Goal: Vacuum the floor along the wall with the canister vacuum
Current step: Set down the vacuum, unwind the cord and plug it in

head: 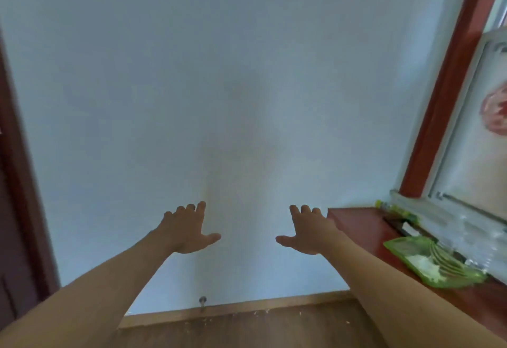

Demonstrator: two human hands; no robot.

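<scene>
I face a pale blue-white wall. Both arms reach out in front of it. My left hand is spread, palm down, fingers straight and thumb out, holding nothing. My right hand mirrors it, also empty. Below them a wooden baseboard meets the brown wooden floor, which is sprinkled with pale crumbs along the wall. No canister vacuum, hose or nozzle is in view.
A small metal door stop sticks out at the baseboard. A red-brown cabinet top on the right carries a green tray with white powder and clear plastic items. A dark door frame runs down the left.
</scene>
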